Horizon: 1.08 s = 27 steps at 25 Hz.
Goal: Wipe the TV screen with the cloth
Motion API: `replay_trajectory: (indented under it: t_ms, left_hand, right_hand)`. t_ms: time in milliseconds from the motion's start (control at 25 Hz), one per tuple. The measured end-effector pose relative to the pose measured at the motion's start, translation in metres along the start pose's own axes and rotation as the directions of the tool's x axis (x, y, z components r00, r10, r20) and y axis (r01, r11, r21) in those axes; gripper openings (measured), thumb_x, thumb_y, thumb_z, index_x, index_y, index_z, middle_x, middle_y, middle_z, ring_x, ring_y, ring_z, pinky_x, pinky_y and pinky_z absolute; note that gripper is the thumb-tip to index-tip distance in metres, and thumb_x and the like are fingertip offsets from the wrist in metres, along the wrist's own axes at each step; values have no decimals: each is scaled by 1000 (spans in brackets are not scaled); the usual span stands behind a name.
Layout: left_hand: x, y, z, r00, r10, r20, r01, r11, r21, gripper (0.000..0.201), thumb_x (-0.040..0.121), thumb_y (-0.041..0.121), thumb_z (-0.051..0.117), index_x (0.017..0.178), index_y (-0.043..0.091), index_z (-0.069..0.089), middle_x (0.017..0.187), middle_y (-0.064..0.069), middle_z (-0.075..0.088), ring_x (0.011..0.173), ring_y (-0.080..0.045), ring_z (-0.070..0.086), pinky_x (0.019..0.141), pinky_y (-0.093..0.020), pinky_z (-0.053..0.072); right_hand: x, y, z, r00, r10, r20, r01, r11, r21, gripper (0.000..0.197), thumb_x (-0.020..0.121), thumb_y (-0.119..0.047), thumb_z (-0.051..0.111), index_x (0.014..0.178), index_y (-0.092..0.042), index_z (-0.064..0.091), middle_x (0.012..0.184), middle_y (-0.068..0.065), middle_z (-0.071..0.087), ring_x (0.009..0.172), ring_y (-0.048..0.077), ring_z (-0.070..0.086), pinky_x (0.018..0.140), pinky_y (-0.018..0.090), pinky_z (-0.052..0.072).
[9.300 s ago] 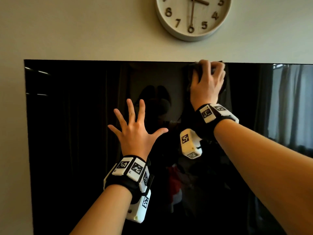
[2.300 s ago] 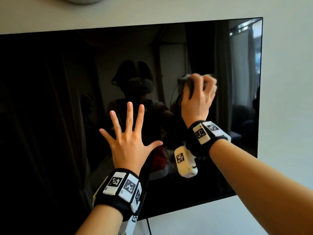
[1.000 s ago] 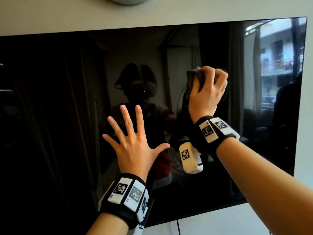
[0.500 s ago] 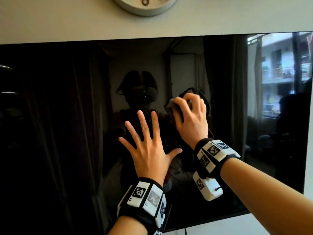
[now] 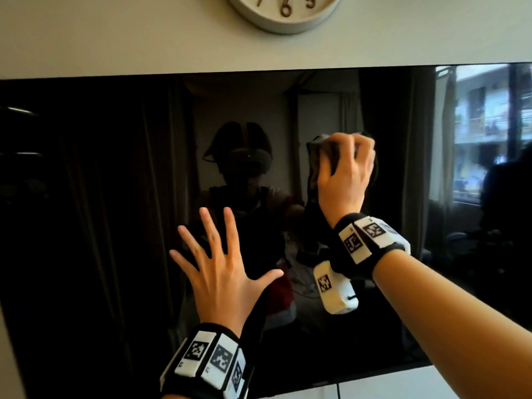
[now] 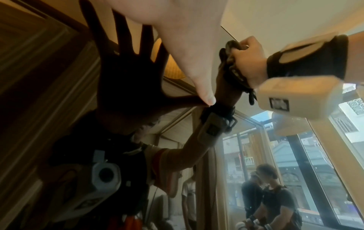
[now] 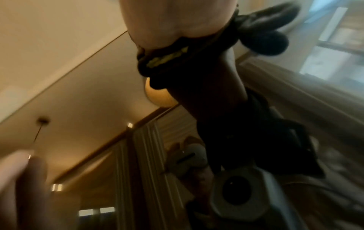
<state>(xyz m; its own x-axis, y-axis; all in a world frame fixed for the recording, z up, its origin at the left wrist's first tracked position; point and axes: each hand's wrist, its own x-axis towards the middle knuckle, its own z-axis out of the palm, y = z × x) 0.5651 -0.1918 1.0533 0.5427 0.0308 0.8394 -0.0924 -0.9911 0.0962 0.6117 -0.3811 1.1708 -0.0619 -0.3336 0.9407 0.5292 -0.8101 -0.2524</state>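
Observation:
A black wall-mounted TV screen (image 5: 100, 211) fills most of the head view and mirrors the room. My right hand (image 5: 344, 174) grips a bunched dark grey cloth (image 5: 315, 156) and presses it against the screen, right of centre in its upper half. The same cloth (image 6: 229, 60) shows in the left wrist view, and as a dark wad (image 7: 163, 59) under my palm in the right wrist view. My left hand (image 5: 221, 269) lies flat on the glass lower left of it, fingers spread wide. Its thumb (image 6: 204, 93) touches the screen.
A round pale wall clock (image 5: 288, 12) hangs just above the TV's top edge. Pale wall (image 5: 115, 33) borders the screen above and below. A thin cable (image 5: 338, 391) drops from the TV's bottom edge. The glass reflects a window and curtains on the right.
My right hand has slid the cloth up and to the right across the screen since half a second ago. The left hand has stayed spread flat on the glass.

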Motion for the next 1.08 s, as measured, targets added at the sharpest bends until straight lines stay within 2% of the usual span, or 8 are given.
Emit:
replay_trajectory:
  t_ms: [80, 160, 240, 400, 600, 760, 960, 1080]
  left_hand:
    - [0, -9, -1, 999, 32, 13, -32, 999, 13, 129, 62, 89, 49, 157, 13, 9, 162, -21, 1, 142, -57, 8, 102, -77, 25]
    - [0, -11, -1, 999, 36, 21, -36, 999, 23, 126, 64, 88, 50, 157, 13, 9, 162, -21, 3, 142, -57, 11, 100, -76, 30]
    - [-1, -10, -2, 999, 26, 21, -26, 1000, 13, 127, 63, 88, 51, 157, 13, 10, 162, -21, 4, 142, -56, 12, 100, -75, 31]
    - [-4, -10, 0, 999, 33, 21, -34, 999, 34, 126, 64, 88, 47, 157, 12, 7, 162, -22, 2, 142, -56, 10, 102, -75, 29]
    - [-4, -10, 1, 999, 33, 40, -35, 998, 55, 126, 67, 90, 43, 156, 11, 3, 162, -23, 0, 142, -56, 10, 103, -73, 29]
    - [-3, -11, 1, 998, 24, 64, -26, 999, 37, 123, 67, 88, 43, 157, 12, 5, 162, -23, 0, 143, -55, 8, 106, -72, 27]
    - [-11, -43, -5, 992, 129, 7, -129, 992, -10, 111, 76, 89, 32, 157, 18, 5, 163, -17, 4, 144, -51, 13, 107, -70, 30]
    - [-12, -88, -8, 995, 90, -33, -89, 996, 29, 110, 73, 91, 28, 157, 24, 6, 164, -16, 5, 141, -56, 13, 105, -76, 20]
  right_hand:
    - [-10, -15, 9, 999, 15, -33, -15, 1000, -13, 14, 89, -16, 61, 103, -12, 59, 110, 12, 51, 96, 25, 46, 87, 42, 43]
    - [-47, -33, 20, 960, -253, 118, 259, 965, -32, 15, 89, -18, 60, 101, -10, 61, 110, 13, 51, 92, 26, 47, 85, 37, 39]
    - [-42, -36, 19, 907, -370, 199, 372, 928, 29, 16, 92, -21, 57, 102, -9, 62, 108, 13, 52, 91, 27, 49, 85, 37, 41]
    - [6, -34, 23, 993, 25, -114, -24, 1000, 14, 14, 90, -16, 60, 95, -3, 58, 107, 19, 53, 94, 32, 50, 83, 48, 46]
    - [-41, -50, 33, 912, -382, 149, 381, 924, 36, 9, 90, -15, 62, 95, -8, 57, 106, 16, 54, 88, 27, 49, 81, 37, 42]
    - [-22, -52, 37, 996, -38, -85, 40, 999, 29, 10, 91, -14, 62, 95, -8, 55, 107, 15, 52, 94, 25, 48, 84, 43, 47]
    - [-47, -64, 36, 912, -378, 158, 373, 926, 61, 10, 90, -14, 65, 95, -7, 60, 105, 16, 54, 88, 25, 48, 82, 33, 39]
    - [-14, -67, 41, 997, -58, -51, 60, 997, 41, 10, 90, -14, 64, 92, -7, 58, 105, 15, 53, 92, 21, 44, 83, 42, 45]
